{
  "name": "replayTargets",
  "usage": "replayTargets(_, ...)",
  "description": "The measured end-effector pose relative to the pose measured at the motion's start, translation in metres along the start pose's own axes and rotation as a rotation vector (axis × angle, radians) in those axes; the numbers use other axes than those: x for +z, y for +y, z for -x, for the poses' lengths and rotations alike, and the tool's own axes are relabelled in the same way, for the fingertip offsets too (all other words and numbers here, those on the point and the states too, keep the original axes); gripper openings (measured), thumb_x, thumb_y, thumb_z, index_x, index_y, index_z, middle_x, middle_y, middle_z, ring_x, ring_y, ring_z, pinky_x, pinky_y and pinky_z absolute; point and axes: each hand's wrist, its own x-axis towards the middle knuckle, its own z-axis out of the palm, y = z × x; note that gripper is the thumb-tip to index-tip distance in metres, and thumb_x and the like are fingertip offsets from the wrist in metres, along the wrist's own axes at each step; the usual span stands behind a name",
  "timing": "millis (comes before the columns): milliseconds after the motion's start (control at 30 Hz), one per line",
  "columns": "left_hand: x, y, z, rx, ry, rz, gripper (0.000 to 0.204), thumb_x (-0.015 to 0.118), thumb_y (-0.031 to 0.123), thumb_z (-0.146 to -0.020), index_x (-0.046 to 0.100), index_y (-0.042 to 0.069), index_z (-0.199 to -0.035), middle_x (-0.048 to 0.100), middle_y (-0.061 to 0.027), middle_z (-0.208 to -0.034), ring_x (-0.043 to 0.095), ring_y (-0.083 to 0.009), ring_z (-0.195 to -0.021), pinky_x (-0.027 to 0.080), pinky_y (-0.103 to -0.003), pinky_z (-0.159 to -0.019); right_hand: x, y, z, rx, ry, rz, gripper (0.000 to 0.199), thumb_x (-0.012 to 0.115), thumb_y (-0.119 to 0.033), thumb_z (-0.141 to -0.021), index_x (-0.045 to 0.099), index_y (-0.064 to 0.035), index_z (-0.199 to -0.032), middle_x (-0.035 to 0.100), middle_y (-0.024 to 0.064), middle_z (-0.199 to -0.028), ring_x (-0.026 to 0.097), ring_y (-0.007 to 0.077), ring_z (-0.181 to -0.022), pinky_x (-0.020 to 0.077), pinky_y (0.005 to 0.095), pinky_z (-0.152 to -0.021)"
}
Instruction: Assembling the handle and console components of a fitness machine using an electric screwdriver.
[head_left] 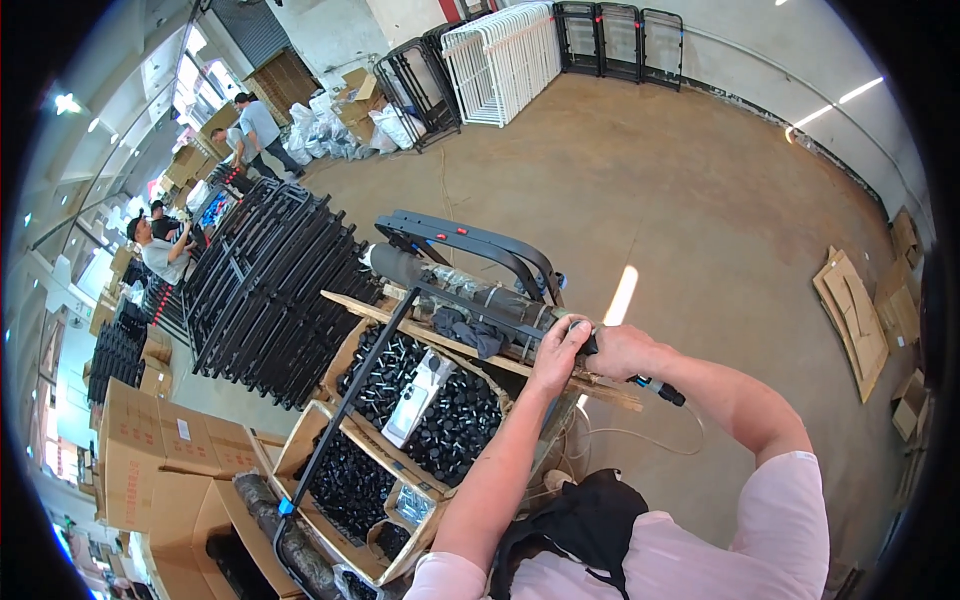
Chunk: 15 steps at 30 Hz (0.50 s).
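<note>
A black metal tube frame point(470, 303) lies over a padded roll wrapped in dark plastic, and its near end runs to my hands. My left hand point(560, 358) is closed around that end, thumb on top. Right against it, my right hand point(622, 352) is closed too, its fingers curled. A small dark piece point(591, 343) shows between the two hands; its kind and most of its shape are hidden. Under my right wrist sits a black and blue tool with a hose point(660, 388), apart from the fingers.
Cartons of black knobs with bolts point(455, 420) and small black parts point(350, 475) stand left of my arms, a white tray point(418, 400) among them. A curved black frame point(470, 238) rests beyond the roll. Stacked black frames point(275, 285) rise at left, with several people beyond.
</note>
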Motion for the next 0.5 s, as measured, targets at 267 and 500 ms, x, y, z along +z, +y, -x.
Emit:
replayTargets(267, -0.007, 0.002, -0.005, 0.010, -0.032, -0.081, 0.029, 0.062, 0.031, -0.106, 0.068, 0.004, -0.112, 0.066, -0.0006, -0.102, 0.058, -0.0099, -0.096, 0.048, -0.028, -0.087, 0.013, -0.009, -0.008, 0.052, 0.025, 0.021, 0.041, 0.068, -0.032, -0.079, 0.074, 0.0002, -0.104, 0.076, 0.0186, -0.099, 0.073, 0.0326, -0.092, 0.0569, 0.0436, -0.082)
replayTargets(500, 0.000, 0.011, -0.003, -0.006, -0.075, -0.047, 0.034, 0.066, 0.035, -0.104, 0.069, 0.003, -0.114, 0.067, -0.0009, -0.100, 0.057, -0.0094, -0.092, 0.048, -0.028, -0.084, 0.020, -0.003, -0.009, 0.128, 0.092, -0.091, 0.028, 0.072, -0.019, -0.069, 0.067, 0.0014, -0.089, 0.067, 0.0110, -0.078, 0.063, 0.0241, -0.070, 0.0504, 0.0398, -0.064)
